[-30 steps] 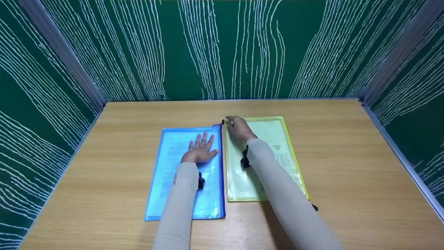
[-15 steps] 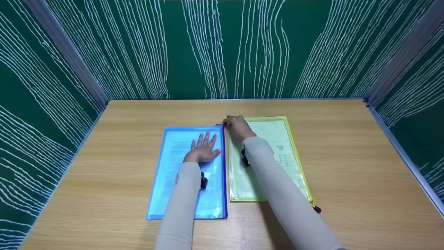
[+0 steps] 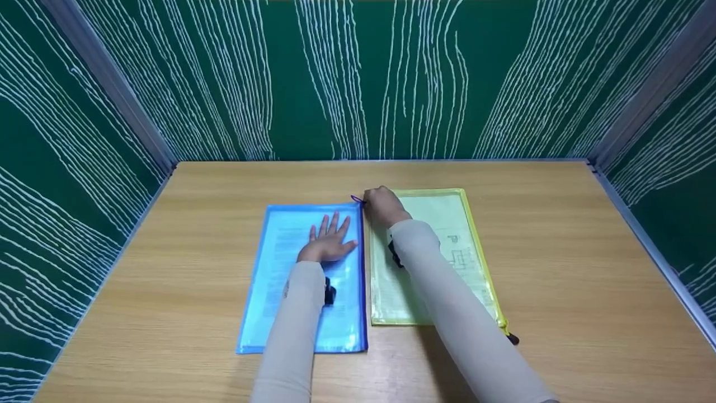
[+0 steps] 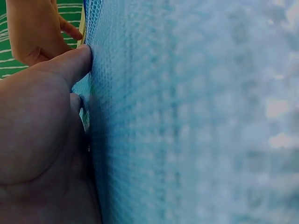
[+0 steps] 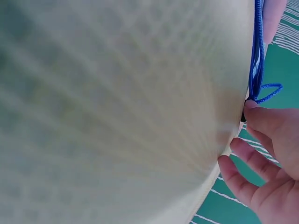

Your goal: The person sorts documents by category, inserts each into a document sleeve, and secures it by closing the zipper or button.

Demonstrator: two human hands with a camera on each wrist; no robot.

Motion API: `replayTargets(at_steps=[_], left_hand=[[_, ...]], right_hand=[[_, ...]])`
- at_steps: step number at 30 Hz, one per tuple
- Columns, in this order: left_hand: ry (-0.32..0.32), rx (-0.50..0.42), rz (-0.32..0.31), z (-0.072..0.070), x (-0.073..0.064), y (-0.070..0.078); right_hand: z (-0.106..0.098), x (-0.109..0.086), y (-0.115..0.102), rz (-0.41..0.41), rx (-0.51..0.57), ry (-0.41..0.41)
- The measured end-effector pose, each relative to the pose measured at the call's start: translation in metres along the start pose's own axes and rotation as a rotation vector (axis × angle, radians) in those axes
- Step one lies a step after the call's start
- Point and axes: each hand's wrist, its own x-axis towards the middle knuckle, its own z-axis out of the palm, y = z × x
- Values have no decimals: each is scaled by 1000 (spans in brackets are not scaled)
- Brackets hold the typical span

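A blue mesh zip pouch (image 3: 344, 319) with printed paper inside lies flat on the table. My left hand (image 3: 327, 245) rests on its upper part, fingers spread and straight. At its top right corner, my right hand (image 3: 386, 207) pinches the black zipper pull (image 5: 243, 115), which has a blue cord loop (image 5: 272, 92). The thumb covers most of the pull in the right wrist view. Beneath the right hand and forearm lies a yellow-edged zip pouch (image 3: 394, 302), close beside the blue one, with printed sheets showing through. The blue zipper edge runs along the side facing it.
The wooden table (image 3: 559, 252) extends around both pouches. Green panels (image 3: 313, 134) with white wavy lines stand at its back and sides, framed by metal posts. At the yellow pouch's lower right corner sits a dark zipper pull (image 3: 513, 338).
The right hand's fingers have closed on the black pull, which showed beyond the fingertips one second ago. The left hand stays on the blue pouch. The whole view has shifted slightly.
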Motion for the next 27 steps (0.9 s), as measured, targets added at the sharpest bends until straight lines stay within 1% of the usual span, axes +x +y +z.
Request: replayTargets(at_steps=[2, 3, 5, 7, 13, 16, 18, 21, 23, 25, 27], left_hand=[[0, 0, 3, 1, 0, 1], [0, -1, 4, 1, 1, 1], [-2, -3, 4, 1, 1, 1], [-3, -7, 3, 1, 1, 1], [0, -14, 5, 1, 0, 2], [-1, -8, 7, 1, 0, 2], [-2, -7, 4, 1, 0, 2], [-4, -8, -5, 1, 1, 3], [-3, -8, -14, 1, 2, 3], [1, -5, -21, 1, 2, 2], [6, -2, -29, 1, 2, 1]], right_hand=[[-1, 0, 0, -13, -27, 2], [-1, 1, 1, -53, -99, 20], [-2, 1, 2, -76, -117, 36], [-2, 1, 3, -91, -106, 55], [-3, 1, 6, -97, -8, 98], [-3, 0, 6, -101, -4, 104], [-2, -1, 6, -97, -17, 93], [-2, -3, 4, -68, -56, 56], [-3, -5, 2, -23, -37, 24], [-3, -7, 1, 30, 19, -1], [-2, -8, 1, 81, 119, -10]])
